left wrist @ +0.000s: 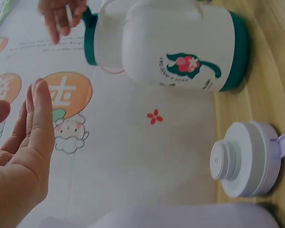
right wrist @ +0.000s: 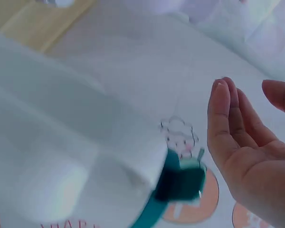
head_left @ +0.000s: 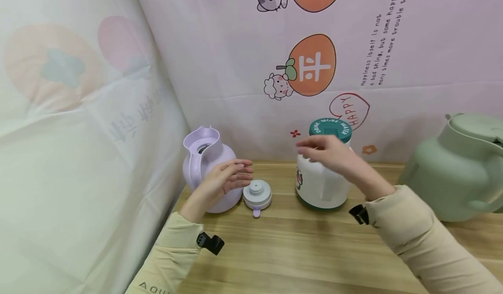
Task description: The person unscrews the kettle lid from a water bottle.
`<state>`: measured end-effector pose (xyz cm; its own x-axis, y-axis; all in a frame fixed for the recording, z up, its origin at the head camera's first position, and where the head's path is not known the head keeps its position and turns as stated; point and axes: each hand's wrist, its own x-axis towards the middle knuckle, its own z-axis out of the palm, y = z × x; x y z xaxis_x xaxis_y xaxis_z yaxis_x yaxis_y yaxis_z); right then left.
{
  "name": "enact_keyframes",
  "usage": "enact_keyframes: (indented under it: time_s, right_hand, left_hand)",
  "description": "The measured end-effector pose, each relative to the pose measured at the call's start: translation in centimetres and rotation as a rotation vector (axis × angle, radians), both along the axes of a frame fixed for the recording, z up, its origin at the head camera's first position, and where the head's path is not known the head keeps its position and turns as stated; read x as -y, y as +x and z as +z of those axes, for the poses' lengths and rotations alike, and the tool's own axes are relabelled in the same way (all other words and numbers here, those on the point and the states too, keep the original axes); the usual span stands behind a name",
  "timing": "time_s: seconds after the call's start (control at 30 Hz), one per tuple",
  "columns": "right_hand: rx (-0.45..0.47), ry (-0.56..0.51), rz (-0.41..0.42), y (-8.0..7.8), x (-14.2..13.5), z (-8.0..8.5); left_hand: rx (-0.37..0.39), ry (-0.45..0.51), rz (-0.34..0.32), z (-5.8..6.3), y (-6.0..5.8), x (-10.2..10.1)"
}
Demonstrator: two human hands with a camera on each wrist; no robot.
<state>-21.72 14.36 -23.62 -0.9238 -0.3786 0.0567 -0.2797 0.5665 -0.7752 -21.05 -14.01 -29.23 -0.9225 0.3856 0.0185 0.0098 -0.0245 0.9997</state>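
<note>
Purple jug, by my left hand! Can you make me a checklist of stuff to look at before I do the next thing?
1. Purple jug standing upright: ok, it's on the table.
2. Purple jug's lid on: not ok. Its mouth is open, and a grey lid with a purple tab sits beside it.
3. Left hand free: ok, it holds nothing.
4. Right hand free: ok, it holds nothing, near the white jug.
5. White jug's top covered: ok, its green lid is on.
6. Anything inside the purple jug: cannot tell.
</note>
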Motion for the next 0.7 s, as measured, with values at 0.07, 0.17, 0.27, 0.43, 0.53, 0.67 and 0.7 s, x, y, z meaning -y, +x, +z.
enact_keyframes:
  time_s: [0.07, 0.17, 0.27, 0.43, 0.53, 0.67, 0.7]
  right_hand:
    - [0.001, -0.009, -0.038, -0.2, -1.0, 1.0]
    - [-0.018, -0.013, -0.104, -0.6, -2.5, 1.9]
    - [-0.035, -0.017, -0.175, -1.1, -3.8, 2.3]
    - [-0.050, -0.056, -0.287, -2.0, -5.6, 2.0]
    - [-0.070, -0.094, -0.322, -2.6, -6.4, 1.5]
    - [-0.101, -0.092, -0.352, -3.5, -7.0, 0.6]
    - [-0.108, -0.080, -0.355, -3.7, -7.1, 0.4]
  left_hand:
    - [-0.006, -0.023, -0.025, -0.3, -0.2, -0.8]
    - [-0.021, -0.041, -0.050, -0.7, -0.4, -2.1]
    - [-0.027, -0.056, -0.065, -1.1, -0.6, -3.3]
    - [0.001, -0.073, -0.070, -1.7, -0.9, -5.4]
    - [0.014, -0.072, -0.065, -2.0, -1.2, -6.6]
    - [0.007, -0.091, -0.066, -2.4, -1.4, -8.3]
    - [0.003, -0.096, -0.072, -2.5, -1.4, -8.7]
